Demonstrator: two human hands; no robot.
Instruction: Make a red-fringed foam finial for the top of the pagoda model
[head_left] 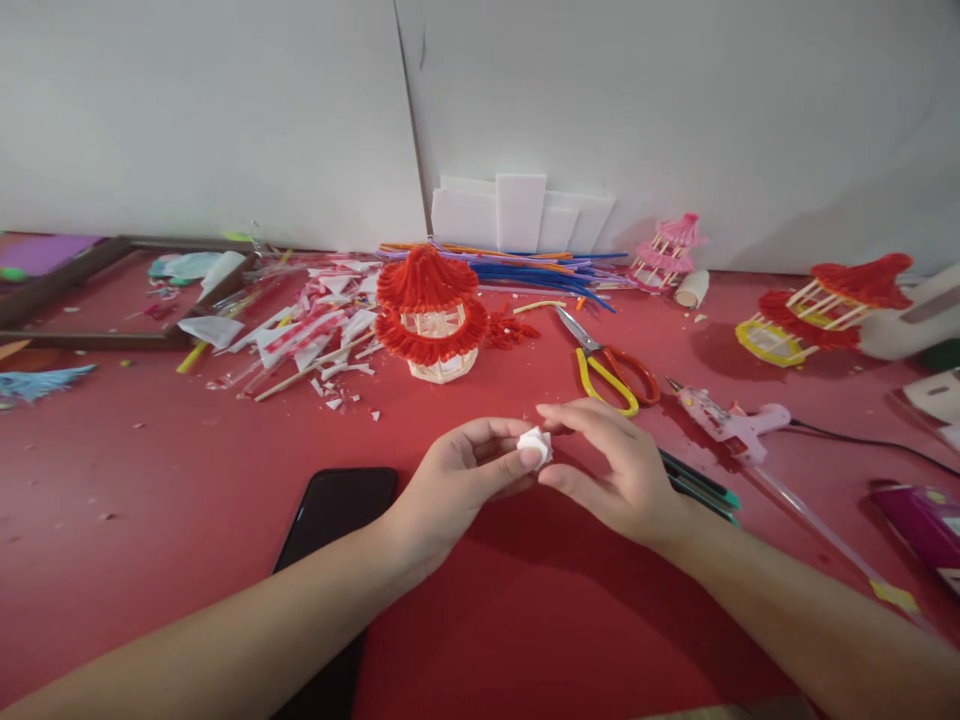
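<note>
Between the thumb and fingers of my left hand (pixel 469 465) is a small white folded piece (pixel 534 448), perhaps foam or paper; its exact kind I cannot tell. My right hand (pixel 611 465) is close on its right side, thumb and forefinger apart around the piece's edge. Whether the right fingertips touch it is hard to make out. Straight ahead of both hands stands a small two-tiered pavilion model (pixel 429 315) with red fuzzy roofs and pale stick posts. Scissors (pixel 606 365) with one yellow and one red handle lie just beyond my right hand.
A black phone (pixel 337 510) lies beneath my left forearm. To the right are a pink glue gun (pixel 731 420), dark green-tipped pens or cutters (pixel 697 485) and a tilted red-roofed model (pixel 817 310). Scraps (pixel 322 320), pipe cleaners (pixel 517 270) and white boards (pixel 521 210) line the back.
</note>
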